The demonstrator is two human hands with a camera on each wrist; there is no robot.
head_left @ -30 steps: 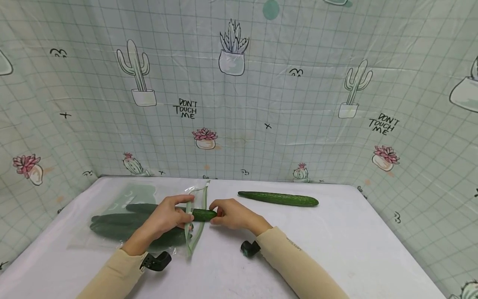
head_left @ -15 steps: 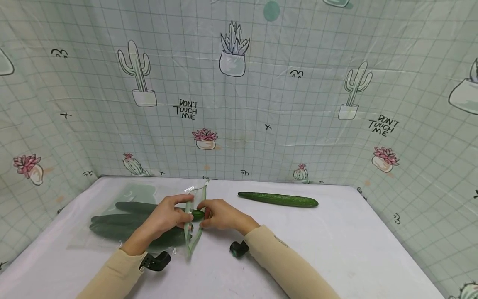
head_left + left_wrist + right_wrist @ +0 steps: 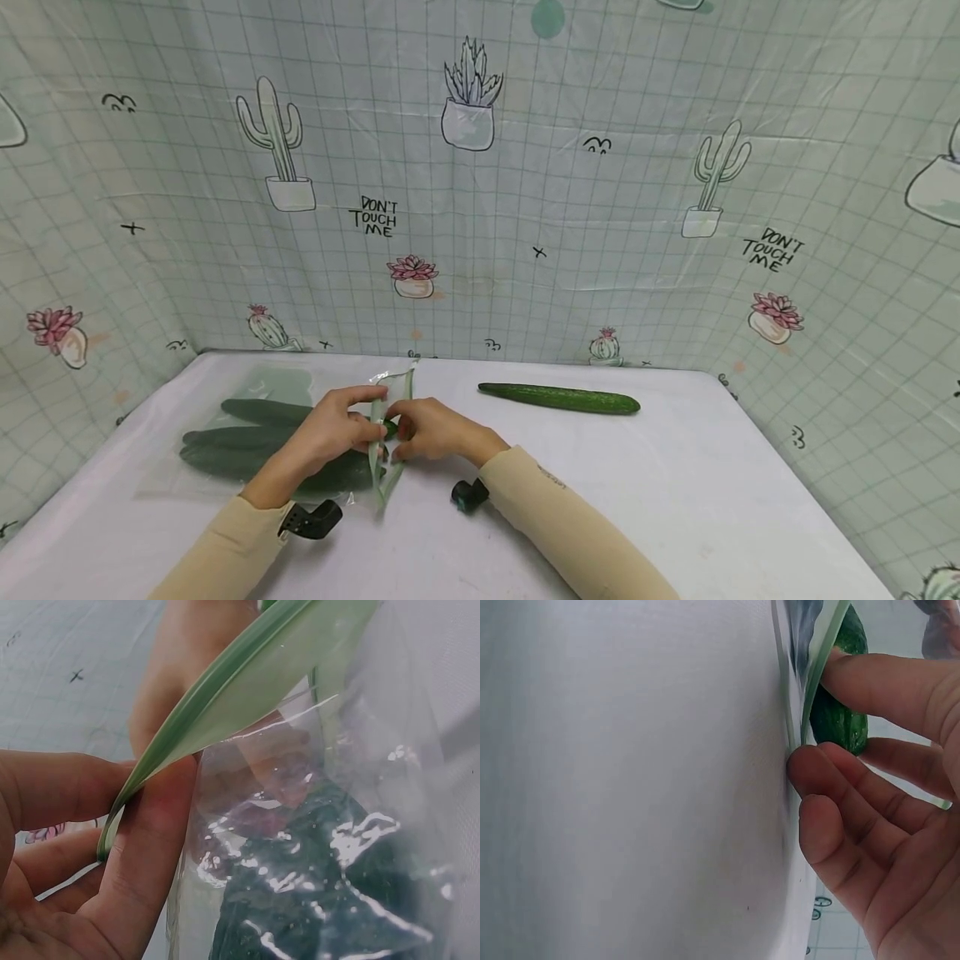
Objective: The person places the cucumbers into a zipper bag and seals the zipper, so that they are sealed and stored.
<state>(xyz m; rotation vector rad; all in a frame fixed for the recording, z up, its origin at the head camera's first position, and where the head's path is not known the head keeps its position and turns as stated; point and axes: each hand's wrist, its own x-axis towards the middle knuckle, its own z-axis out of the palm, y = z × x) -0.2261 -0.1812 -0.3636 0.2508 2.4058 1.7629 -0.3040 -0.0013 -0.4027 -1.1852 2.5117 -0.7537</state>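
Note:
A clear zip bag [image 3: 377,487] with a green-edged mouth lies on the left of the table in the head view. Several cucumbers [image 3: 232,454] show dimly through its plastic. My left hand [image 3: 330,433] pinches one green zip strip [image 3: 191,705] between thumb and fingers, keeping the mouth parted. At that mouth my right hand [image 3: 435,432] grips the end of a cucumber [image 3: 844,724], thumb on one side and fingers on the other. Most of this cucumber lies inside the bag; only its dark green tip shows beyond the strip in the head view.
Another cucumber [image 3: 558,398] lies on the white table [image 3: 637,492] toward the back, right of the hands. A curtain [image 3: 525,183] printed with cacti hangs behind the table and along both sides.
My right hand has moved left to the bag's mouth, sliding the cucumber deeper into the bag. My left hand has kept its pinch on the strip, nearly still.

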